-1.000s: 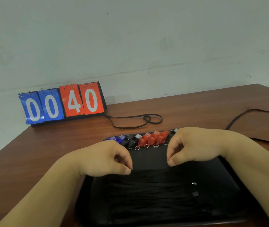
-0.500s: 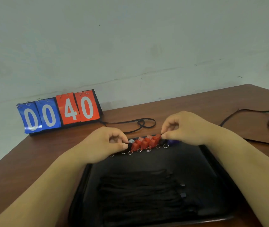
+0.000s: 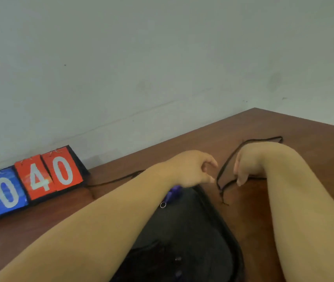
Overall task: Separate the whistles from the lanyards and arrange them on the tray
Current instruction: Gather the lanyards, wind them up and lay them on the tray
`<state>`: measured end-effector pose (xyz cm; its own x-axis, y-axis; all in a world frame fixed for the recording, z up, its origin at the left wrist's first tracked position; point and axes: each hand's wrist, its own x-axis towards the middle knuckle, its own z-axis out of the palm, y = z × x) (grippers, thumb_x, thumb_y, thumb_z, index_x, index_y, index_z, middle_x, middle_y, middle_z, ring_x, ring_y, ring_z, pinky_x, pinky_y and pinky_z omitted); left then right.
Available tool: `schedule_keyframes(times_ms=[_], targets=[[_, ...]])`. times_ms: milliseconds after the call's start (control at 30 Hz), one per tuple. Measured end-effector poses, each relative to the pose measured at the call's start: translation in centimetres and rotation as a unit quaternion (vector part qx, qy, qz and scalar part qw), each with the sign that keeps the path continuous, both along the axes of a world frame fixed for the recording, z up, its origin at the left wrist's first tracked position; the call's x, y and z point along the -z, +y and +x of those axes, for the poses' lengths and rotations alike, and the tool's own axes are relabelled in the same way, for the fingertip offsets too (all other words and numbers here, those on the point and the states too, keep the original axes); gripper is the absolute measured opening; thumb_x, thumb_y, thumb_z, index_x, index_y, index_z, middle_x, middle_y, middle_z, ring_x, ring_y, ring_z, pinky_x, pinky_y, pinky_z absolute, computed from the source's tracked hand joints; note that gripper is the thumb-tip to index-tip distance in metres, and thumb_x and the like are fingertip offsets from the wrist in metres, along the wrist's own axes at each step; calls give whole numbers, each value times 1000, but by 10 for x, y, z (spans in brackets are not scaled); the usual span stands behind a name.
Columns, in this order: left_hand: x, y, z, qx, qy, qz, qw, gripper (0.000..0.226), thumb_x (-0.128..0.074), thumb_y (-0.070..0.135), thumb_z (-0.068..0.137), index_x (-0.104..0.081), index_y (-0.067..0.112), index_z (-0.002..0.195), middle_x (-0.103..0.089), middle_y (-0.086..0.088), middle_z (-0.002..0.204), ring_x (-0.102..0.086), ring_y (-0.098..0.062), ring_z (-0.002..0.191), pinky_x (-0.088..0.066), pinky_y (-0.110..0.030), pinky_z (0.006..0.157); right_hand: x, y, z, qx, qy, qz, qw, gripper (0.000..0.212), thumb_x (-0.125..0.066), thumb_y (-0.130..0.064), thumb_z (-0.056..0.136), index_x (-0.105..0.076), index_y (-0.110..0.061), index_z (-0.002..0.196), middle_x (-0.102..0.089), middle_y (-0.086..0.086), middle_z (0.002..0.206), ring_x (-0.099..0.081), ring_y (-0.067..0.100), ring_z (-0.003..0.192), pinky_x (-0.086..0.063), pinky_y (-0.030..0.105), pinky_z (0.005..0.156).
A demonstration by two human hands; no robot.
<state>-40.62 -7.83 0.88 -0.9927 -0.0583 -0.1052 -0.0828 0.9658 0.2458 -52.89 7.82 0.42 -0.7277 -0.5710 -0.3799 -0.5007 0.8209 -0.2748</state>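
Observation:
A black tray (image 3: 220,217) lies on the brown table, partly under my left forearm. A purple whistle (image 3: 172,193) with a metal ring rests at the tray's far right corner, just below my left hand (image 3: 193,169). That hand hovers there with curled fingers, thumb and forefinger apart, nothing in it. The other whistles are hidden by my arm. A pile of black lanyards (image 3: 158,257) sits in the near part of the tray. A loose black lanyard (image 3: 223,169) loops on the table right of the tray. My right hand (image 3: 248,164) rests inside that loop, fingertips down on its near strand.
A flip scoreboard (image 3: 40,180) reading 00 40 stands at the left by the wall. Another black cord (image 3: 115,181) trails on the table behind my left arm. The table's far corner (image 3: 254,108) and right edge lie close beyond the loose lanyard.
Both hands left the row of whistles and moved right. My right hand is now on the loose lanyard beside the tray. The view has swung right and tilted.

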Motion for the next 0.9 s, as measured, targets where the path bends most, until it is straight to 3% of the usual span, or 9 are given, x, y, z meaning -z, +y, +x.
schedule_keyframes(times_ms=[100, 233, 367, 467, 533, 633, 733, 900], targets=[[8, 16, -26, 18, -59, -35, 997, 44, -75, 42, 90, -66, 21, 128, -63, 5, 105, -61, -18, 98, -48, -32, 84, 6, -2, -8, -20, 22, 26, 999, 61, -90, -38, 70, -73, -14, 123, -67, 5, 118, -64, 30, 112, -53, 44, 101], [21, 22, -36, 21, -62, -32, 997, 21, -71, 34, 94, -72, 14, 99, -64, 3, 90, -58, -18, 82, -47, -32, 73, 4, -1, -2, -25, 25, 2, 999, 42, -80, -30, 86, -73, -10, 122, -63, 7, 110, -62, 28, 99, -52, 37, 87], [21, 20, -32, 2, -71, -58, 996, 20, -58, 27, 103, -66, 12, 92, -66, -4, 90, -60, -25, 86, -47, -36, 78, 3, -1, 4, -45, 47, -30, 997, 21, -75, -25, 89, -74, -8, 101, -62, 7, 90, -59, 27, 86, -48, 33, 75], [11, 4, -23, -57, 20, -33, 998, 17, -49, 25, 105, -56, 20, 90, -68, 2, 90, -64, -23, 87, -50, -37, 79, 3, -3, 6, -41, 30, -172, 984, 6, -72, -15, 87, -76, -10, 86, -73, 5, 91, -68, 24, 84, -56, 35, 77], [-3, -14, -9, -114, 97, 62, 987, 19, -44, 25, 107, -52, 24, 89, -72, 3, 87, -72, -18, 82, -57, -41, 81, 0, -8, 11, -30, 4, -345, 938, 5, -76, -17, 86, -77, -22, 87, -78, -3, 83, -72, 13, 82, -56, 30, 75], [-28, -43, 25, -164, 211, 166, 949, 18, -44, 21, 107, -53, 23, 91, -72, 4, 78, -71, -14, 67, -55, -41, 75, -8, -18, 28, -38, -53, -489, 870, 4, -75, -21, 89, -75, -25, 92, -80, -5, 80, -73, -1, 70, -57, 23, 74], [-43, -77, 72, -206, 308, 227, 901, 19, -50, 16, 105, -57, 21, 87, -67, 6, 67, -60, -12, 60, -48, -35, 65, -10, -30, 38, -29, -26, -531, 847, 2, -75, -20, 89, -75, -22, 89, -78, -3, 81, -65, -4, 56, -47, 6, 56], [-28, -122, 158, -298, 408, 447, 738, 19, -55, 10, 104, -65, 17, 89, -64, 2, 68, -54, -12, 63, -43, -29, 64, -6, -43, 50, -28, 19, -523, 852, 2, -75, -25, 91, -74, -27, 89, -74, -10, 80, -67, -2, 62, -41, 1, 52]])
